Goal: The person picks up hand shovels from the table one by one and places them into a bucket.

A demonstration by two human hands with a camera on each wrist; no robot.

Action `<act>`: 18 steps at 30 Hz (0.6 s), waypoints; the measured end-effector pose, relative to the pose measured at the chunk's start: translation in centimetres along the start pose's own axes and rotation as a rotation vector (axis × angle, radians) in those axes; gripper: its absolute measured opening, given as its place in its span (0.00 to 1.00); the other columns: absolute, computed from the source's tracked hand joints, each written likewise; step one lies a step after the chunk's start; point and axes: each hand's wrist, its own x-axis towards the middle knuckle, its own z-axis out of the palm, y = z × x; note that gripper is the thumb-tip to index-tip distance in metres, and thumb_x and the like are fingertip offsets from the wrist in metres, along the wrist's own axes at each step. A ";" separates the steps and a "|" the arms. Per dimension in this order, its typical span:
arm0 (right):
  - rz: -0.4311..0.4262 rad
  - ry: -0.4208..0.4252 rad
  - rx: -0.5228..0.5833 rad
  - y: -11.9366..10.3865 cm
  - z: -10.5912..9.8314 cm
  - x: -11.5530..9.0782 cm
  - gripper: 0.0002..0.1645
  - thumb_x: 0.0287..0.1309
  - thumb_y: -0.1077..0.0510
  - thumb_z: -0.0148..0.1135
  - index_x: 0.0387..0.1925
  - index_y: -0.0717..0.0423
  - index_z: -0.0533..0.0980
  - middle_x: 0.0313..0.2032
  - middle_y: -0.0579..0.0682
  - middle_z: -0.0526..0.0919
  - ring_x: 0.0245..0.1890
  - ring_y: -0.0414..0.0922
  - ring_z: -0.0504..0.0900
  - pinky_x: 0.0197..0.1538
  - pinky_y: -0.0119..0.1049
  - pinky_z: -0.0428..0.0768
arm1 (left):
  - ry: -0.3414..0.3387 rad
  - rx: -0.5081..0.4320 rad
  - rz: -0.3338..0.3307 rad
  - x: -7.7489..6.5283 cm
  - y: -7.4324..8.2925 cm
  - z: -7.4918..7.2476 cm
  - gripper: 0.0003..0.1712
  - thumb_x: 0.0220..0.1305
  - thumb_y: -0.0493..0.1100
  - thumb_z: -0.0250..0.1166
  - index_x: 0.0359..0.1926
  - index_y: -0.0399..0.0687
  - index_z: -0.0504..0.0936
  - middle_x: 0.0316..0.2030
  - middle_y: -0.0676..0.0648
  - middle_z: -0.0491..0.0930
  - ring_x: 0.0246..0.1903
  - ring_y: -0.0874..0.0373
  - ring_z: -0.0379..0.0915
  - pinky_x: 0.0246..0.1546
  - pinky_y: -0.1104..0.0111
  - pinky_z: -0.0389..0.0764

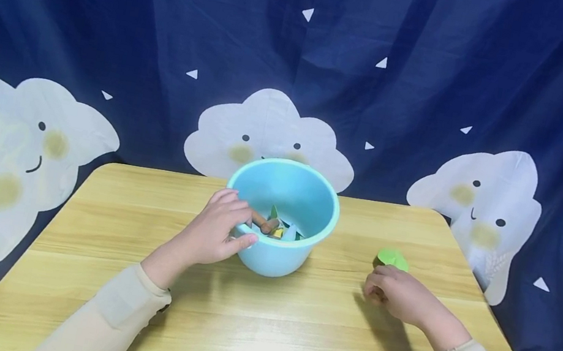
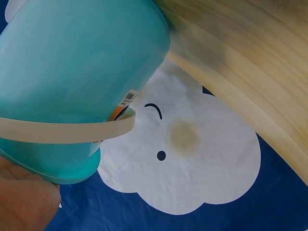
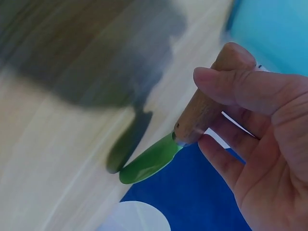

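Observation:
A light blue bucket (image 1: 278, 260) stands at the middle of the table, and my left hand (image 1: 220, 224) grips its left rim, thumb outside. Inside lie tools with a wooden handle (image 1: 265, 222) and green, yellow and pale blue parts, partly hidden by the wall. Right of the bucket, my right hand (image 1: 401, 295) holds a small garden trowel by its wooden handle (image 3: 199, 113), pinched between thumb and fingers. Its green blade (image 3: 151, 161) points away from the palm, close over the tabletop. In the left wrist view, a beige carrying handle (image 2: 62, 132) crosses the bucket's side.
The wooden table (image 1: 256, 326) has rounded far corners. Right behind its far edge hangs a dark blue curtain (image 1: 172, 27) printed with white clouds (image 1: 268, 120) and small triangles. A sticker (image 2: 127, 98) with a barcode is on the bucket's outside.

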 end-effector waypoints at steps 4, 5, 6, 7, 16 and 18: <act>0.017 -0.018 0.004 0.1 -0.2 0.2 0.29 0.33 0.85 0.57 0.23 0.46 0.71 0.25 0.36 0.66 0.29 0.33 0.63 0.33 0.29 0.67 | -0.008 0.005 -0.006 0.0 0.1 -0.1 0.29 0.72 0.69 0.46 0.34 0.51 0.76 0.40 0.51 0.83 0.44 0.53 0.71 0.67 0.47 0.54; 0.019 -0.018 0.003 0.0 -0.3 0.2 0.29 0.35 0.84 0.60 0.24 0.46 0.71 0.26 0.36 0.66 0.30 0.33 0.64 0.33 0.29 0.68 | -0.010 0.006 -0.007 0.0 0.1 -0.1 0.29 0.72 0.69 0.46 0.34 0.51 0.76 0.40 0.52 0.83 0.45 0.53 0.71 0.67 0.47 0.54; 0.016 -0.015 0.001 0.0 -0.3 0.3 0.28 0.36 0.83 0.63 0.24 0.46 0.71 0.26 0.36 0.67 0.30 0.33 0.64 0.32 0.29 0.68 | -0.010 0.005 -0.006 0.0 0.1 -0.1 0.29 0.72 0.68 0.46 0.34 0.51 0.77 0.40 0.52 0.83 0.45 0.53 0.71 0.67 0.47 0.54; 0.014 -0.012 -0.006 0.0 -0.4 0.3 0.28 0.37 0.82 0.65 0.25 0.46 0.71 0.26 0.37 0.67 0.30 0.33 0.64 0.32 0.29 0.68 | -0.012 0.003 -0.006 0.0 0.1 -0.1 0.28 0.72 0.68 0.47 0.34 0.51 0.77 0.40 0.51 0.83 0.45 0.53 0.71 0.67 0.47 0.54; 0.009 0.019 -0.008 -0.8 -1.7 1.1 0.25 0.43 0.78 0.70 0.26 0.46 0.71 0.26 0.38 0.68 0.31 0.35 0.66 0.34 0.31 0.69 | -0.007 0.020 -0.003 0.0 0.0 0.0 0.28 0.72 0.68 0.47 0.34 0.52 0.76 0.39 0.55 0.82 0.45 0.53 0.71 0.66 0.47 0.55; 0.015 0.024 0.007 -0.9 -2.0 1.1 0.24 0.44 0.78 0.70 0.27 0.47 0.72 0.27 0.38 0.69 0.31 0.36 0.68 0.34 0.32 0.71 | -0.006 0.019 -0.004 0.0 -0.1 0.0 0.28 0.72 0.69 0.47 0.34 0.51 0.76 0.39 0.55 0.82 0.45 0.53 0.71 0.66 0.47 0.55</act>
